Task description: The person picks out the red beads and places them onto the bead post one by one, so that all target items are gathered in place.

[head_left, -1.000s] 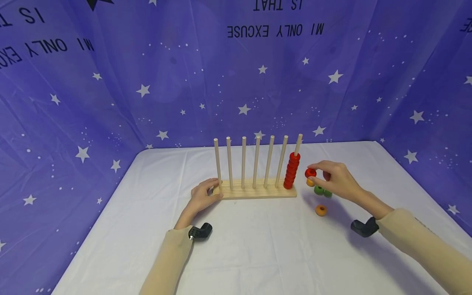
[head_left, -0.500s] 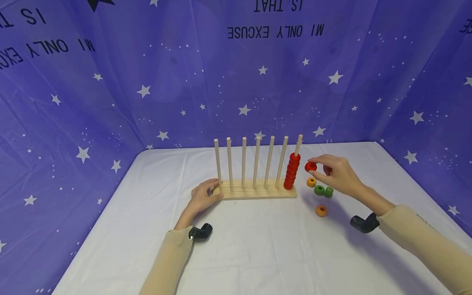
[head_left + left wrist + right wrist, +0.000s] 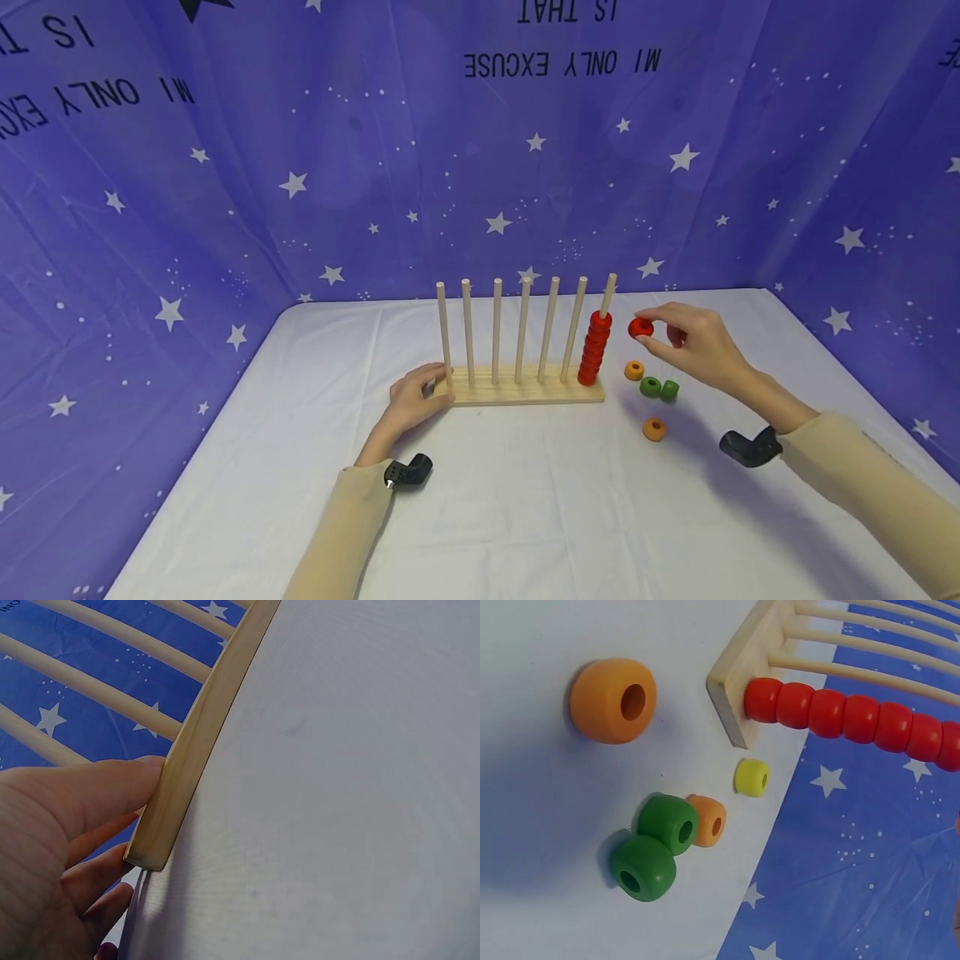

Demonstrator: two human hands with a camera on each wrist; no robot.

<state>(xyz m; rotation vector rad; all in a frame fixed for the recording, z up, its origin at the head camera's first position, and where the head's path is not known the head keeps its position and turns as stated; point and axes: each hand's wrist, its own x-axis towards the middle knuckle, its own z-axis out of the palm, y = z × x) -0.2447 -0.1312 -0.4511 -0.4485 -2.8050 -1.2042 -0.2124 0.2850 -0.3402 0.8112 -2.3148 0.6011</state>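
Note:
My left hand (image 3: 412, 397) grips the left end of a wooden bead rack (image 3: 517, 392), its thumb on the front edge of the base in the left wrist view. Several bare dowels rise from the base. The rightmost dowel carries a stack of red beads (image 3: 594, 350), with its top showing above them. To the right of that stack, my right hand (image 3: 697, 343) pinches one red bead (image 3: 641, 327) between thumb and fingertips, raised above the table. In the right wrist view this hand shows only as slivers at the right edge.
Below my right hand, two green beads (image 3: 650, 387) lie side by side on the white tablecloth (image 3: 480, 500). An orange bead (image 3: 654, 429) lies nearer. A yellow bead (image 3: 751, 778) sits close to the rack's end. Purple starred cloth (image 3: 420, 167) hangs behind.
My right hand has lifted the red bead from beside the loose beads, then moved up and slightly right with it. My left hand stays on the rack.

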